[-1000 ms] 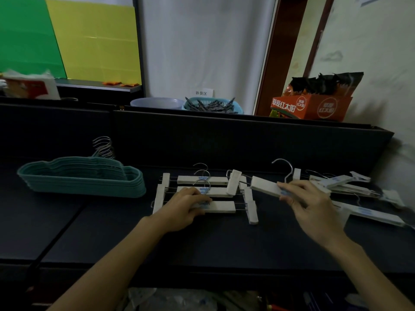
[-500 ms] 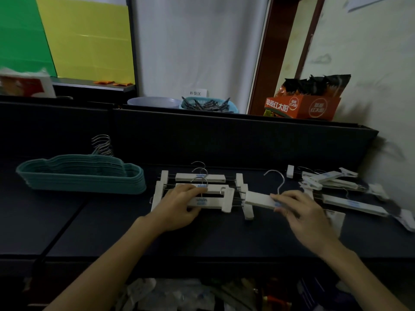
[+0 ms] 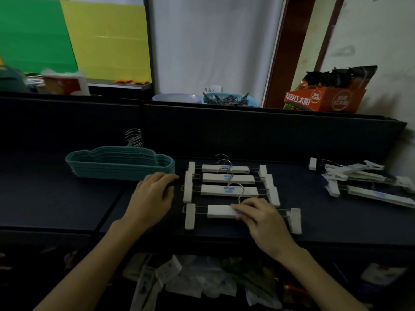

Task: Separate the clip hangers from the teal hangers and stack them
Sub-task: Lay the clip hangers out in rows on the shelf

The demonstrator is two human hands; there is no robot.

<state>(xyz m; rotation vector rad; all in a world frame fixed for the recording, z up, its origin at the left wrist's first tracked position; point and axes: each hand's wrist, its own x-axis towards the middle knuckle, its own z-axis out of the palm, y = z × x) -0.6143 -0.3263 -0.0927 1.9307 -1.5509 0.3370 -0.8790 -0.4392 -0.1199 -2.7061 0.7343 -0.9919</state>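
Note:
A stack of teal hangers point(image 3: 121, 164) lies on the dark table point(image 3: 67, 198) at the left, metal hooks pointing back. In the middle, three white clip hangers point(image 3: 226, 179) lie in a staggered row. A fourth white clip hanger point(image 3: 219, 211) lies nearest me, just in front of them. My right hand point(image 3: 258, 217) rests flat on its bar, fingers over the middle. My left hand point(image 3: 152, 194) lies on the table between the teal stack and the row, fingers curled, holding nothing. A loose pile of clip hangers point(image 3: 359, 178) sits at the right.
A dark raised panel point(image 3: 247, 131) runs along the back of the table. Behind it stand an orange carton point(image 3: 325, 101), a blue basket of pegs point(image 3: 229, 101) and a grey bowl point(image 3: 177, 97). Bags and papers lie below the table's front edge point(image 3: 202, 281).
My right hand brought a clip hanger from the right and laid it down in front of the row. My left hand slid off the row to the left.

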